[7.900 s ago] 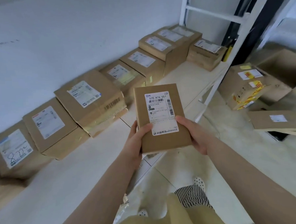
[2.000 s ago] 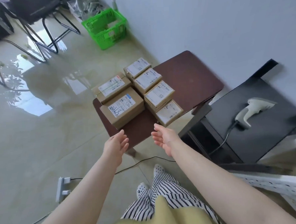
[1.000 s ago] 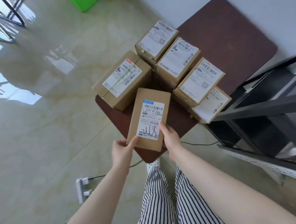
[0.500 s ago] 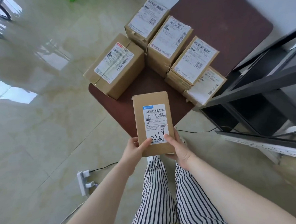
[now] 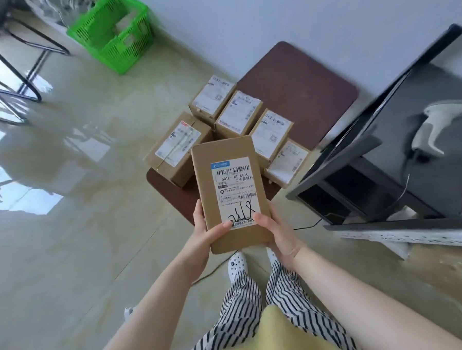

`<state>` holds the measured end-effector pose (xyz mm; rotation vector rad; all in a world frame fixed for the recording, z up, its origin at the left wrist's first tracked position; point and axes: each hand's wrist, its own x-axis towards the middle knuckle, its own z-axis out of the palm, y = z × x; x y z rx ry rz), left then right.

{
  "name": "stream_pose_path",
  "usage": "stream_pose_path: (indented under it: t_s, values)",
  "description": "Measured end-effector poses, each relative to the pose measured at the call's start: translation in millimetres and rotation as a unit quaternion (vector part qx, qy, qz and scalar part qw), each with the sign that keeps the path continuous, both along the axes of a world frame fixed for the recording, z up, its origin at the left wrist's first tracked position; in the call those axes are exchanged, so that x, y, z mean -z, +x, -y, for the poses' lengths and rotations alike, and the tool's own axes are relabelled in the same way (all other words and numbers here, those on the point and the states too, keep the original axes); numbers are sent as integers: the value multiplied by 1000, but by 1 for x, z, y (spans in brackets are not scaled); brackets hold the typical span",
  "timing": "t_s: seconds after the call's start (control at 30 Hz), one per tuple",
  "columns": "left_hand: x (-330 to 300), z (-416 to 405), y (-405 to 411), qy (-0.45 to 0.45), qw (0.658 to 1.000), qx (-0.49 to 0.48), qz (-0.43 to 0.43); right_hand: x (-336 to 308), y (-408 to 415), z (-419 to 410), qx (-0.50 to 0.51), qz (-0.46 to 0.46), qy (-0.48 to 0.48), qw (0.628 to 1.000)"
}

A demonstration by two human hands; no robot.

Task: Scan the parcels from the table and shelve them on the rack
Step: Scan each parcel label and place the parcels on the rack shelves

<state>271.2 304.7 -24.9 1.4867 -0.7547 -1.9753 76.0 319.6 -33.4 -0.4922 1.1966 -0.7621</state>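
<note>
Brown cardboard parcel (image 5: 229, 193) is sitting in both hands, lifted above the near edge of the dark brown table (image 5: 300, 83), w/ its white label (image 5: 236, 192) facing up. On the label a barcode, some print and a black handwritten scribble are showing.

Left hand (image 5: 203, 235) is gripping the parcel's left side: thumb is lying over the top near the label's lower corner, other fingers are curling under and along the edge. Right hand (image 5: 277, 234) is gripping the right side the same way, thumb on the label's lower right, fingers going underneath where they are hidden.

Five more parcels are lying on the table, labels up. One bigger box (image 5: 179, 148) is sitting at the left front, partly behind the held parcel. Four smaller boxes (image 5: 238, 114) are lining up in a diagonal row, each touching or just beside the next, from the far one (image 5: 212, 97) to the near one (image 5: 288, 162) at the table's right edge.

Right of the table a black stand (image 5: 422, 127) is standing, and a white handheld scanner (image 5: 433, 126) is lying on its top w/ a cable going down. Frame is blurred there, so details are not clear.

Far left, a green plastic basket (image 5: 115, 33) is sitting on the glossy floor (image 5: 66, 223) near the wall. Person is wearing striped trousers and white shoes w/ dots (image 5: 237, 264).
</note>
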Motion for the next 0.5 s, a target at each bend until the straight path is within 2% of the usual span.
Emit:
stream_pose_path:
  t_s: [0.13, 0.3, 0.5]
  values:
    - [-51, 36, -22, -82, 996, 7, -22, -49, -13, 24, 47, -9, -70, 996]
    - [-100, 73, -71, -139, 989, 33, -48, -101, -54, 45, 99, -26, -126, 987]
    - [-143, 106, -146, -172, 972, 139, -84, -142, -128, 56, 151, -22, -150, 977]
